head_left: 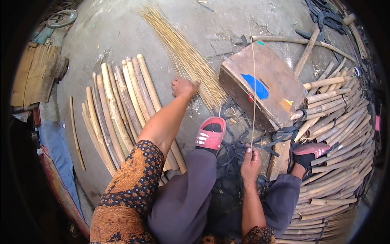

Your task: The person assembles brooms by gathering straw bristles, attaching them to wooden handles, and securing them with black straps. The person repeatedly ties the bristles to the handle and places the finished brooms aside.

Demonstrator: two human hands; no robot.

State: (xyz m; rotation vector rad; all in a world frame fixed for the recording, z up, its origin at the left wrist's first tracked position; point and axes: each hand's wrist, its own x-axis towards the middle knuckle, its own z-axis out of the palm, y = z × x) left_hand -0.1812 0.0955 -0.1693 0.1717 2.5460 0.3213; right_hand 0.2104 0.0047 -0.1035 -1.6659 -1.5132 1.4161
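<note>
A long thin bamboo stick [254,81] rises upright from my right hand [250,162], whose thumb and fingers pinch its lower end. My left hand [183,86] is low over the ground, curled against the left side of a loose bundle of thin bamboo sticks [191,61]. Whatever its fingers grip there is not clear. Left of that arm, several bamboo poles [115,105] lie side by side on the concrete, partly covered by my forearm and sleeve. Black rubber strips [231,158] lie tangled between my feet, beneath my right hand.
A brown wooden box [264,77] with blue and yellow patches stands ahead to the right. Stacked bamboo pieces [337,162] fill the right side. A lone thin pole [76,134] lies at left, near a blue cloth [61,150]. My pink sandal [210,134] stands between the bundle and strips.
</note>
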